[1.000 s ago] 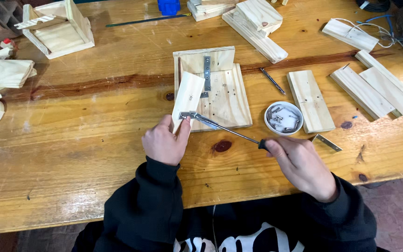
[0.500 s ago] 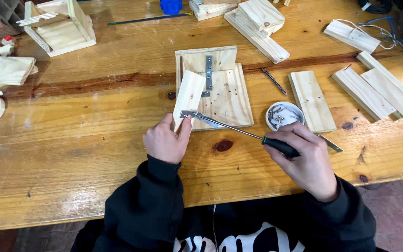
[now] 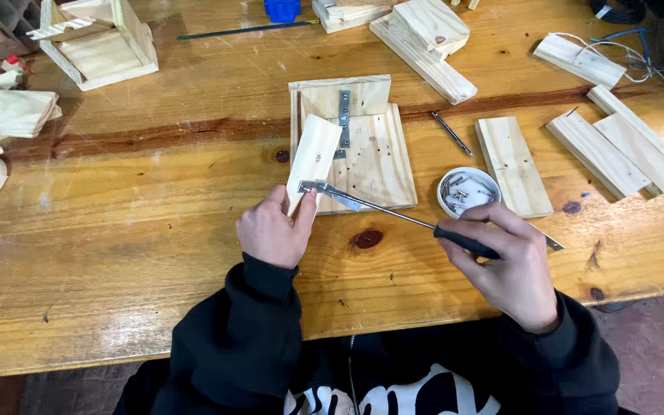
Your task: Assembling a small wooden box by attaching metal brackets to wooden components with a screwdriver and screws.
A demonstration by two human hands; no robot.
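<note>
- Your left hand (image 3: pixel 272 230) pinched the lower end of a small pale pine slat (image 3: pixel 313 161), thumb and fingers closed on its edges, pressing a short flat grey metal bracket (image 3: pixel 330 192) against it.
- Your right hand (image 3: pixel 510 261) was wrapped shut round the black handle of a long thin-shafted screwdriver (image 3: pixel 416 221), its tip meeting the bracket just beside your left thumb.
- The slat lay tilted across the left part of a square pale wooden board (image 3: pixel 374 157) carrying a grey metal strip (image 3: pixel 343 119), near the middle of the table (image 3: pixel 132 230), a little toward your edge.
- Risk, as I judged it: the tip could have skidded off the screw head into your left fingers, because the shaft came in at a low slant.
- The slat, held only by fingertips, could have twisted under the turning force and shifted the bracket.
- The small round white dish of screws (image 3: pixel 466 190) sat just beside your right knuckles; a jerk could have tipped it.
- The slat looked smooth, light and unfinished.
</note>
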